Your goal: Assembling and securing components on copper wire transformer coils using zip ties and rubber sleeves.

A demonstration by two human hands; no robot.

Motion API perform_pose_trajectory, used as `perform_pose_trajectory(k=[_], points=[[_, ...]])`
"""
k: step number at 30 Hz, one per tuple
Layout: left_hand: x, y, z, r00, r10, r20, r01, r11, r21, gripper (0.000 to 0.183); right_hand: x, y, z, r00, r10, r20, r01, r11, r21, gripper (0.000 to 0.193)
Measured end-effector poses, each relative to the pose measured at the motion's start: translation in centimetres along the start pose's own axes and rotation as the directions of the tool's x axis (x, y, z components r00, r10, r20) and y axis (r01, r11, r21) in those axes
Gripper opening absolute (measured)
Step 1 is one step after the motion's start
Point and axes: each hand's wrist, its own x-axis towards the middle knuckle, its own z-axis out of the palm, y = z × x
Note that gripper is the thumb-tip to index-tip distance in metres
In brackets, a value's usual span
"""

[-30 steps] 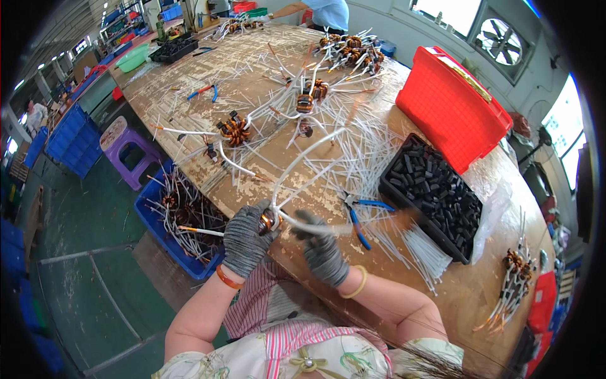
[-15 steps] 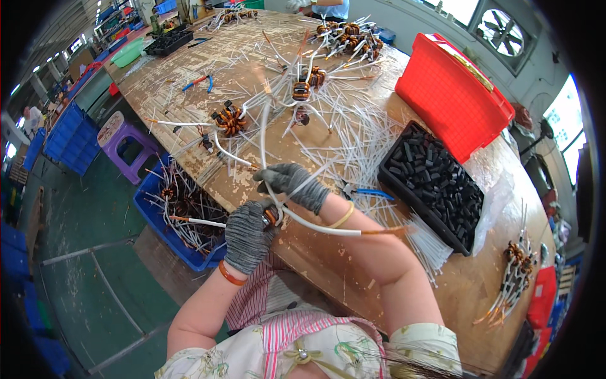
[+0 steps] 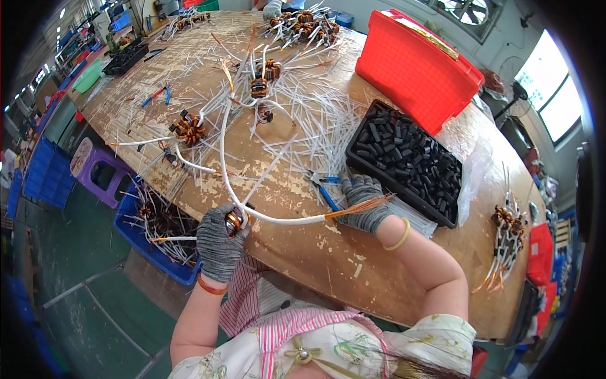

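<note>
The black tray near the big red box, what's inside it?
Lots of small black pieces are heaped inside the black tray, which sits beside the right grip. The top ones show, but they cover the tray's bottom, so what lies underneath can't be seen.

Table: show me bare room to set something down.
Mostly bare: the near strip of the table below the white wire, between left hand and right forearm; also the patch between that forearm and the coil bundle at right. Crowded: the middle, strewn with white strips, and around the black tray and red bin.
</note>
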Motion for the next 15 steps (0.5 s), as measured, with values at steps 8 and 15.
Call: perform_pose_trajectory(k=[8,15], points=[[-0.2,-0.2,-0.2,0.999,0.025,0.025,-0.028,0.992,0.125,0.044,1.7,-1.6,-0.7,0.976,-0.184,-0.119,0.195,0.976,0.092,0.056],[-0.2,0.3,-0.6,0.996,0.090,-0.008,-0.089,0.993,0.081,0.042,0.7,-3.3,-3.1,0.947,-0.322,0.016,0.231,0.713,0.662,0.047]])
